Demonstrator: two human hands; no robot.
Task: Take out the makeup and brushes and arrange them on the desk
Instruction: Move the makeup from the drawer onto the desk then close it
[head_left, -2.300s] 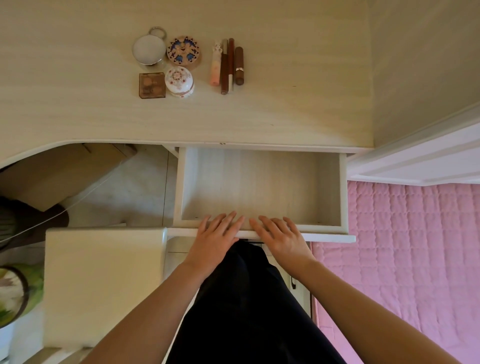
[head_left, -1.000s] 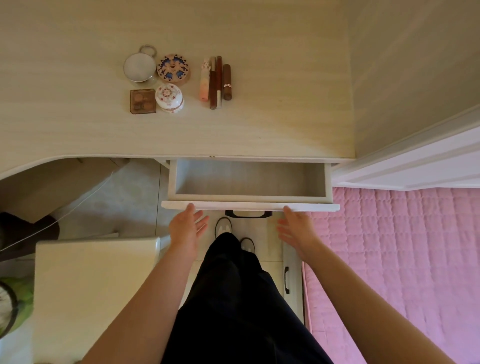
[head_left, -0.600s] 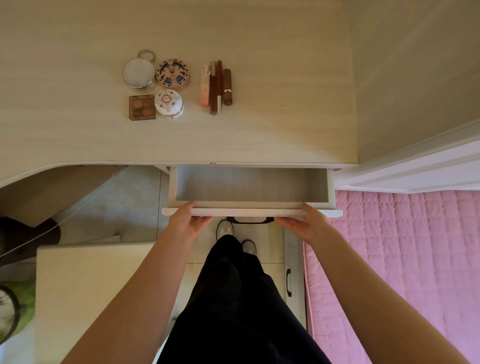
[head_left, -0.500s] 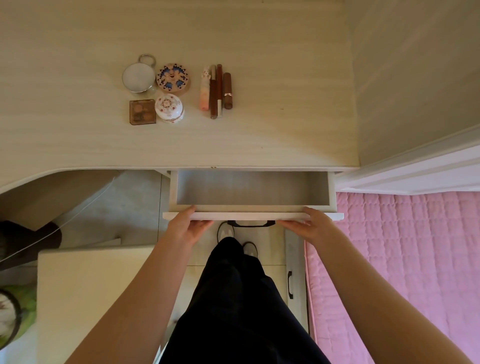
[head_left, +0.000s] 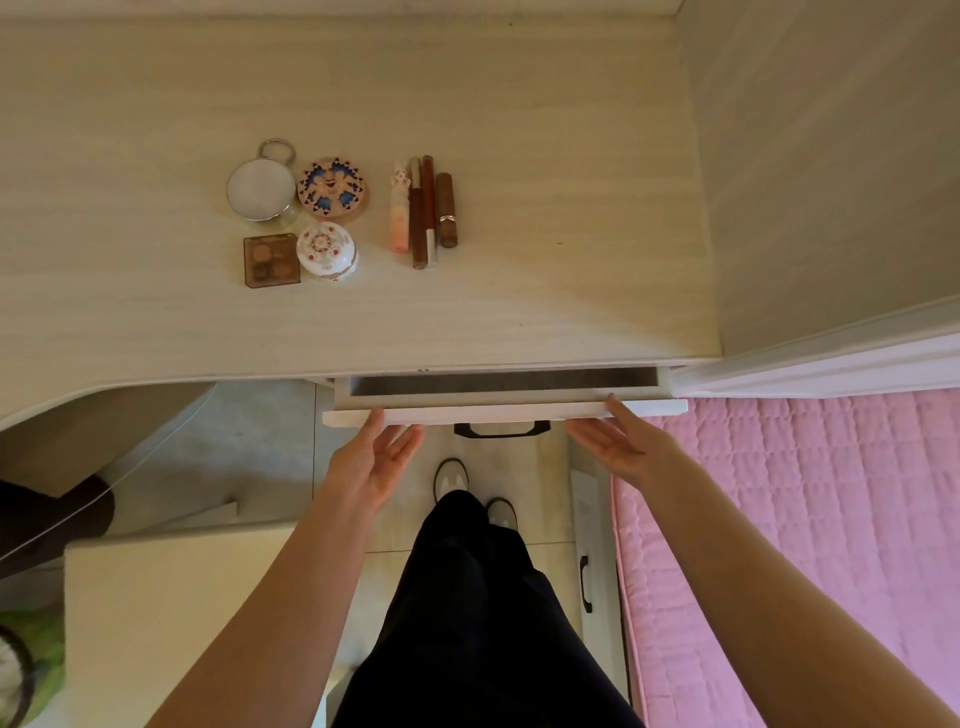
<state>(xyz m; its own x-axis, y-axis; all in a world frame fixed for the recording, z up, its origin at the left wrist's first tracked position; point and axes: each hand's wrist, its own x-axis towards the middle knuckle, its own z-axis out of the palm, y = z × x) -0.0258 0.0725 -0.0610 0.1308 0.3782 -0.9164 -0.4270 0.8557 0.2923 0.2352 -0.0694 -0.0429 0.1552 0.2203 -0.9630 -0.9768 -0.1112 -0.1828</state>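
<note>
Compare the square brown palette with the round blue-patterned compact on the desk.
The square brown palette is flat-edged, plain brown with round pans showing; the round blue-patterned compact is circular with a blue motif. The palette lies nearer the desk's front edge, the compact farther back. Both lie flat on the desk.

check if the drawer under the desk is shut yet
Not quite: the drawer is nearly shut, with a narrow dark gap showing below the desk edge. Both open hands touch its front.
</note>
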